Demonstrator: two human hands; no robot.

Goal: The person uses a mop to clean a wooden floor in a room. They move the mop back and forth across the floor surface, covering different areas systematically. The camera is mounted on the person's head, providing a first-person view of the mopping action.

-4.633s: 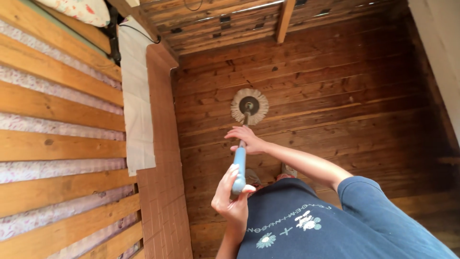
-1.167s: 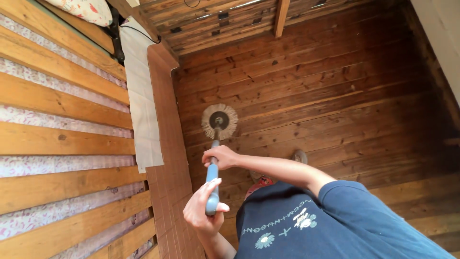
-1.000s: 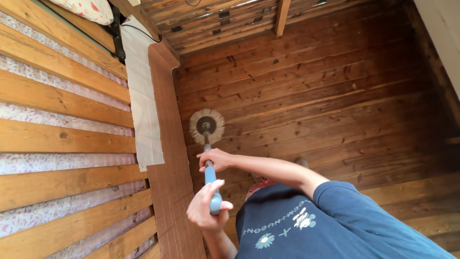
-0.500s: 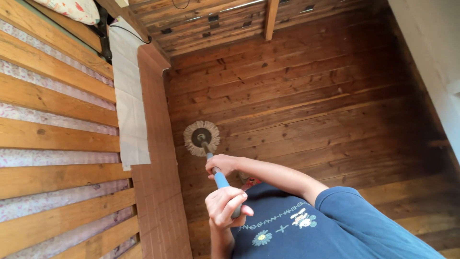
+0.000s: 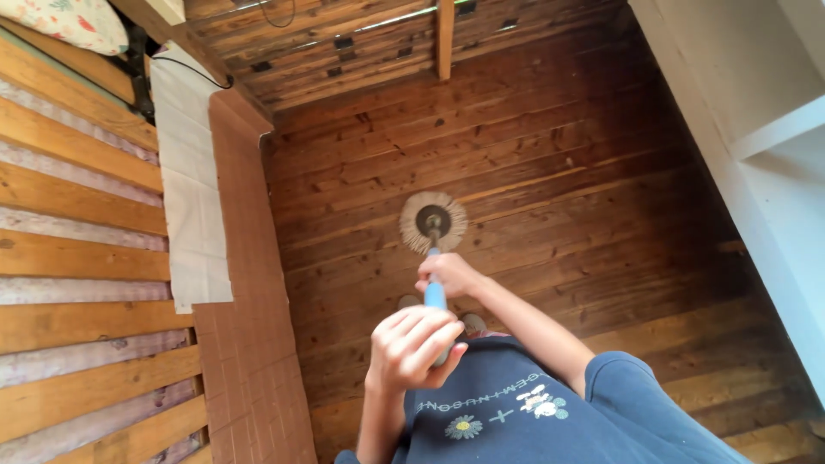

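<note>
**One camera on my head, looking straight down**

I have a single view, worn on my head and facing steeply down along my own body to the wooden floor. My chest and arms fill the bottom edge, very near the lens; the floor lies well below. The slatted bed frame runs along the left edge and a white shelf unit along the right.

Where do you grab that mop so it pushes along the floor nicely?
Grab the blue handle, from above, one hand over the other. The left hand wraps its top end, the right hand sits lower. The pole leans toward the person, and the round mop head lies flat on the wooden floor.
</note>
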